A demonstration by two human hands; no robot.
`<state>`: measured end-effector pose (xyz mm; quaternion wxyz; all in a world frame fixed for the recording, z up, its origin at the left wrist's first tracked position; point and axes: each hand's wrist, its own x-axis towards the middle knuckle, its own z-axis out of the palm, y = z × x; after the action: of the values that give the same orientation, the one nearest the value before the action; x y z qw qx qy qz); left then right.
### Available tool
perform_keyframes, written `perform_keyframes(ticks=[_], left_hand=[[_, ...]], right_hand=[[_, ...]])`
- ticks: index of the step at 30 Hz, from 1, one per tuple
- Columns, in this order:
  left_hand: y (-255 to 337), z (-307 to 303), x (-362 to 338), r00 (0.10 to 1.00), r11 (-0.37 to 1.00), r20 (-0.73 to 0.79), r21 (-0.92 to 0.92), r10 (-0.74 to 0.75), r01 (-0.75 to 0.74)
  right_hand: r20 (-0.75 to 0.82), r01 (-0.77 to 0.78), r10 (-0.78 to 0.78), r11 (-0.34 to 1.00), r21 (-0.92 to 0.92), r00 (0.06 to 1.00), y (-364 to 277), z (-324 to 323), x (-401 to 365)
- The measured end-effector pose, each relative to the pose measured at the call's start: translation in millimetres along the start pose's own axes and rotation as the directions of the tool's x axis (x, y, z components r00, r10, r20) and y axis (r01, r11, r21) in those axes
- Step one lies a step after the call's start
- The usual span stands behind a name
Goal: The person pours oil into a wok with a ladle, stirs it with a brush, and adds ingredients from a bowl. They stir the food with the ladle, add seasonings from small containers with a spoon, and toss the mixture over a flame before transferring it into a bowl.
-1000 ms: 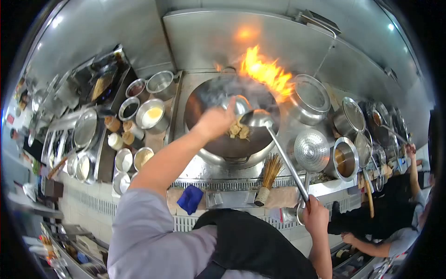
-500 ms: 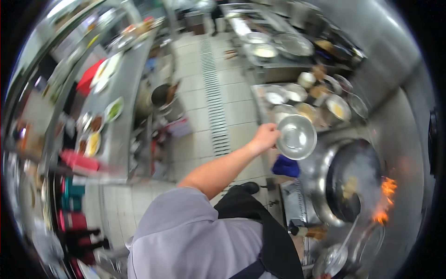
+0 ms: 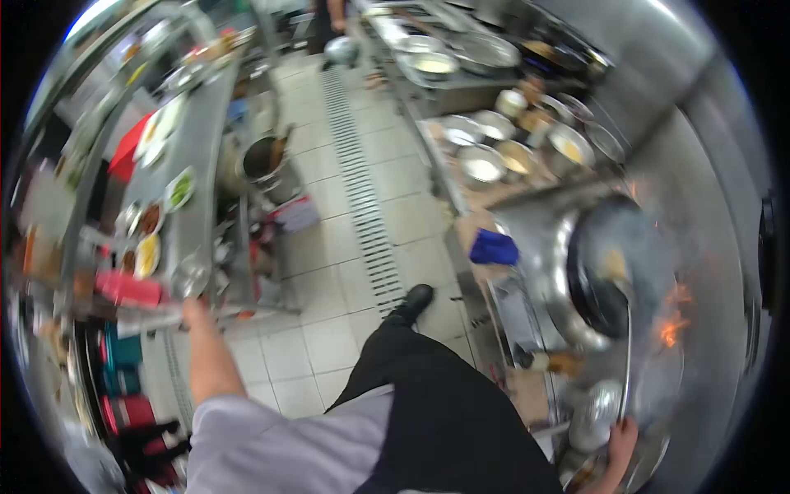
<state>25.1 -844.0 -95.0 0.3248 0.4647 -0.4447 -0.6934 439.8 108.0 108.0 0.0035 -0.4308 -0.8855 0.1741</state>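
My left hand point(image 3: 194, 309) is stretched out to the left and closed on a metal bowl point(image 3: 191, 278) at the near end of the steel counter point(image 3: 196, 206). At the lower right, my right hand point(image 3: 623, 436) grips the long handle of a ladle point(image 3: 628, 354). The ladle's head reaches into a dark wok point(image 3: 591, 305) on the right, beside some pale yellow food point(image 3: 614, 265). Smoke and steam blur the wok's inside, so the ladle's head is hard to make out. Orange flames point(image 3: 671, 317) burn by the wok's right side.
Beside the wok lie a blue cloth point(image 3: 494, 247) and several seasoning pots point(image 3: 480, 166). Plates of food point(image 3: 148, 253) and a pink container point(image 3: 130, 288) stand on the left counter. A drain grate point(image 3: 362, 198) runs along the tiled floor. Further back stands another person point(image 3: 331, 20).
My left hand has swung from beside the wok over to the left counter with the bowl. My right hand has come into view on the ladle, and the flames are smaller.
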Motion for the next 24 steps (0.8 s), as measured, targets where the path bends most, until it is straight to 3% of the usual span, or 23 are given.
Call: perform_keyframes(ticks=[1,2,3,4,6,8,9,10,11,12,13,14,15,16,17,20,21,22,24], left_hand=[[6,-6,30,0.996,0.997,0.044,0.000,-0.078,0.078],[3,-17,58,0.980,0.989,0.166,-0.081,-0.108,0.122],[8,-18,63,0.980,0.991,0.167,-0.054,-0.112,0.122],[15,-10,35,0.982,0.996,0.167,0.006,-0.092,0.093],[19,14,-9,0.988,0.975,-0.073,0.167,-0.134,0.145],[13,40,-57,0.956,0.870,0.169,0.475,-0.241,0.135],[-18,54,-54,0.942,0.898,0.213,0.412,-0.259,0.153],[-49,76,-54,0.925,0.917,0.259,0.357,-0.278,0.176],[-70,101,-71,0.880,0.869,0.320,0.463,-0.350,0.177],[-87,126,-110,0.831,0.814,0.366,0.557,-0.419,0.165],[-91,155,-153,0.773,0.716,0.372,0.682,-0.515,0.148],[-98,181,-181,0.614,0.614,0.455,0.787,-0.645,0.062],[-94,201,-241,0.588,0.554,0.588,0.789,-0.555,-0.265],[-108,220,-252,0.403,0.555,0.658,0.753,-0.636,-0.353],[-122,240,-274,0.315,0.526,0.682,0.719,-0.660,-0.454],[-143,283,-350,0.095,0.507,0.683,0.621,-0.724,-0.598],[-155,294,-366,0.019,0.503,0.701,0.529,-0.713,-0.684],[-168,304,-383,-0.062,0.499,0.711,0.425,-0.700,-0.756],[-161,316,-443,-0.335,0.467,0.813,-0.089,-0.477,-0.880]], right_hand=[[-0.075,0.074,-0.078,0.996,-0.053,0.994,4,7,-3],[-0.059,-0.064,0.073,0.988,0.142,0.996,-4,13,-9],[-0.025,-0.182,0.202,0.925,0.333,0.979,-18,13,-15],[-0.050,-0.208,0.239,0.916,0.343,0.970,-41,8,-23],[0.218,-0.374,0.337,0.520,0.767,0.916,-93,0,-37],[0.159,-0.372,0.379,0.598,0.709,0.912,-105,23,-25],[-0.388,0.094,0.052,0.932,0.349,0.920,-65,73,-6],[-0.486,0.268,-0.196,0.960,0.082,0.852,-67,80,9],[-0.243,-0.002,0.126,0.890,0.455,0.962,-110,57,10],[0.098,-0.306,0.338,0.641,0.704,0.936,-162,36,11],[0.105,-0.293,0.329,0.598,0.746,0.939,-189,32,15],[0.109,-0.273,0.310,0.556,0.785,0.945,-209,31,23],[0.102,-0.276,0.327,0.544,0.792,0.939,-222,34,32],[0.088,-0.200,0.246,0.477,0.856,0.965,-231,39,43],[0.063,-0.123,0.159,0.402,0.907,0.985,-242,42,54],[0.112,-0.117,0.040,0.505,0.855,0.993,-287,24,87],[0.103,-0.110,0.042,0.501,0.858,0.994,-299,22,105],[0.110,-0.109,0.034,0.584,0.805,0.993,-312,25,126],[0.120,-0.117,0.041,0.658,0.744,0.992,-337,39,166]])
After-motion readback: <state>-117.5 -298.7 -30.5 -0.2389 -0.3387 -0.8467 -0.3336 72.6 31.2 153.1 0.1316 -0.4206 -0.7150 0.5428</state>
